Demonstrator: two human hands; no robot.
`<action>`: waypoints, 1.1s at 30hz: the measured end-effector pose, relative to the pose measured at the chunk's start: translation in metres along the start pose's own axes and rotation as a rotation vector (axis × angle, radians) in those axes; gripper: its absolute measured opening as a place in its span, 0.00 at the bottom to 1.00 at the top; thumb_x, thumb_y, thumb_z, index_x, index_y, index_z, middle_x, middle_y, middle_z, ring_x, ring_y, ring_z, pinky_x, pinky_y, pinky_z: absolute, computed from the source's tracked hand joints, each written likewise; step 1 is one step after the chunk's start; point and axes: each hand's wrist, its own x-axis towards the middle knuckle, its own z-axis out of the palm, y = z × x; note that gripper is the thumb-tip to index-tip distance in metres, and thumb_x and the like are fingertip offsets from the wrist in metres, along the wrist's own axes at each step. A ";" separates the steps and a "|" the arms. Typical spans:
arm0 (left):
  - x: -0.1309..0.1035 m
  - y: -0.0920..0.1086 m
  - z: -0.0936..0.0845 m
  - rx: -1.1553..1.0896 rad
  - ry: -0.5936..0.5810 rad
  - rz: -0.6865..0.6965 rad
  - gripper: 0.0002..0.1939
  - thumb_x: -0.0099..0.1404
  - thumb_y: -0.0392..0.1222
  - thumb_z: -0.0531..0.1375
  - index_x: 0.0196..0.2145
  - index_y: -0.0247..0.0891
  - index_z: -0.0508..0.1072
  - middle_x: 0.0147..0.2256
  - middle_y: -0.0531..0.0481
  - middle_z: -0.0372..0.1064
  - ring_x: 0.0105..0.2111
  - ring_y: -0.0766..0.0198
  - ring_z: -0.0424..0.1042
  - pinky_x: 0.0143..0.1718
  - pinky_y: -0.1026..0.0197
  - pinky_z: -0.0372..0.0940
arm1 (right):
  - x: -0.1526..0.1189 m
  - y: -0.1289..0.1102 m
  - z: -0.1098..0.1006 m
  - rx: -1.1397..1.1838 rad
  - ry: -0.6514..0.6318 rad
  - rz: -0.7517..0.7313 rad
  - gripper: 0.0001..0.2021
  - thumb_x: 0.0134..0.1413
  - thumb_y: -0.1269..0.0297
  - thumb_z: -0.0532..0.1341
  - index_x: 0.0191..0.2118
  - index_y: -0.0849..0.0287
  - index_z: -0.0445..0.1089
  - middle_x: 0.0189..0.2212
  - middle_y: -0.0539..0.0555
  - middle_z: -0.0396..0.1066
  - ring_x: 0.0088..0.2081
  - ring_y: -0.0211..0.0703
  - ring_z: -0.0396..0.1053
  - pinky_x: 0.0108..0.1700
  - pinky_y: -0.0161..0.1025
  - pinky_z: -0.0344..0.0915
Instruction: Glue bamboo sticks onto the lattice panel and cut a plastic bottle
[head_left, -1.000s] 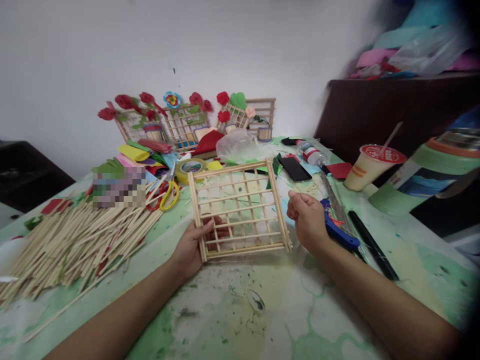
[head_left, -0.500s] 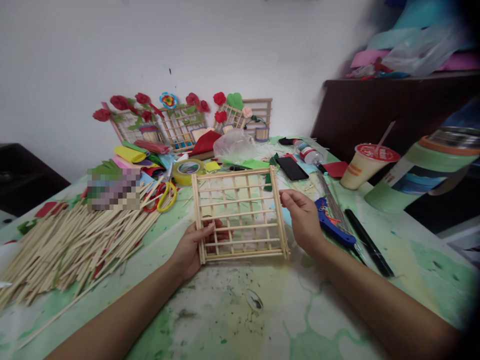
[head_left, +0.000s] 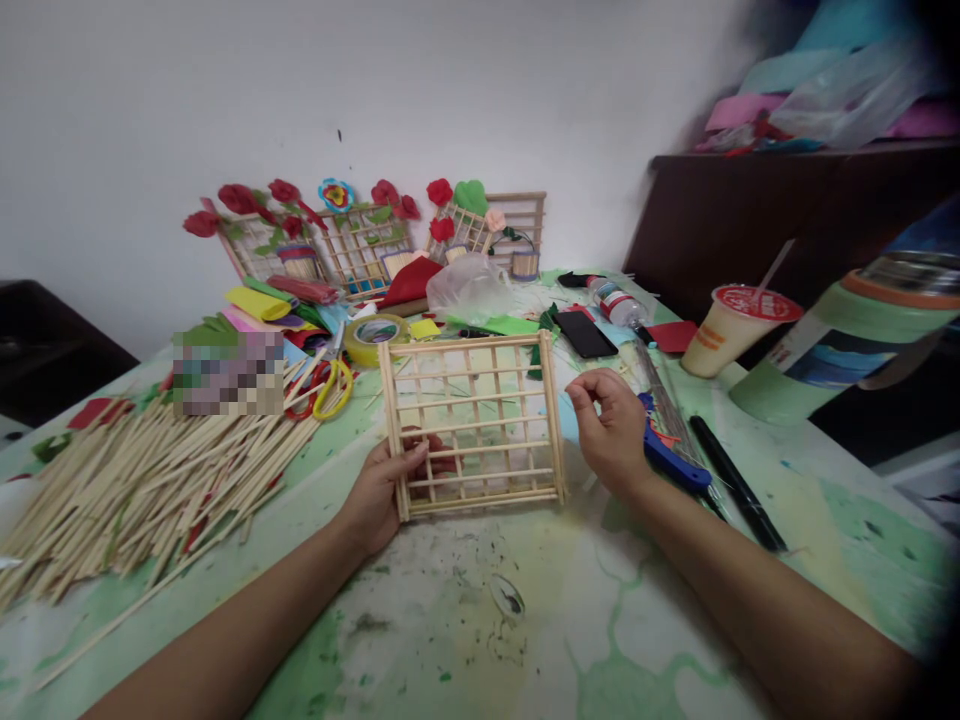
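Observation:
A wooden stick lattice frame (head_left: 474,405) is held tilted up over the table. My left hand (head_left: 386,490) grips its lower left side, thumb in front and fingers behind the bars. Off the frame's right side, my right hand (head_left: 606,425) is apart from it, fingers curled with thumb and fingertips pinched together; whatever they may hold is too small to make out. Near that hand lies a blue-handled tool (head_left: 679,462), partly hidden behind it.
Loose sticks (head_left: 150,490) pile at left beside yellow and red scissors (head_left: 332,390). Tape (head_left: 375,338), a phone (head_left: 585,333), a black pen (head_left: 735,480), a cup (head_left: 735,330) and a green bottle (head_left: 832,350) surround the work. Flower-decorated lattices (head_left: 360,250) stand behind.
My right hand has moved slightly right, away from the frame's right edge, and its fingers have curled more. The left hand keeps its grip, and the frame has shifted a little.

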 end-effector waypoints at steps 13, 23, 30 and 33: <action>0.002 0.001 -0.001 -0.007 -0.007 -0.003 0.10 0.52 0.35 0.64 0.33 0.33 0.70 0.29 0.44 0.75 0.28 0.58 0.76 0.28 0.60 0.71 | 0.002 0.005 0.000 0.077 -0.050 0.062 0.06 0.55 0.63 0.58 0.32 0.57 0.71 0.29 0.52 0.70 0.31 0.41 0.66 0.35 0.40 0.61; 0.000 0.002 0.001 -0.002 0.001 -0.002 0.11 0.51 0.35 0.64 0.34 0.33 0.69 0.30 0.45 0.75 0.29 0.58 0.76 0.28 0.59 0.71 | 0.000 -0.003 -0.001 -0.027 -0.091 -0.062 0.06 0.54 0.66 0.59 0.29 0.55 0.73 0.26 0.51 0.72 0.28 0.41 0.66 0.33 0.41 0.63; 0.002 0.000 -0.001 0.020 -0.011 -0.006 0.09 0.54 0.36 0.63 0.34 0.33 0.70 0.30 0.44 0.75 0.29 0.58 0.76 0.28 0.59 0.71 | 0.000 -0.001 -0.001 -0.073 -0.086 -0.089 0.06 0.53 0.67 0.58 0.28 0.56 0.71 0.24 0.51 0.70 0.27 0.40 0.65 0.31 0.39 0.62; 0.003 -0.001 -0.001 0.031 -0.024 -0.006 0.10 0.53 0.37 0.63 0.34 0.33 0.70 0.30 0.43 0.75 0.29 0.58 0.76 0.29 0.59 0.71 | 0.001 -0.003 0.000 -0.097 -0.093 -0.112 0.06 0.53 0.69 0.58 0.27 0.57 0.69 0.23 0.51 0.68 0.26 0.40 0.64 0.31 0.38 0.61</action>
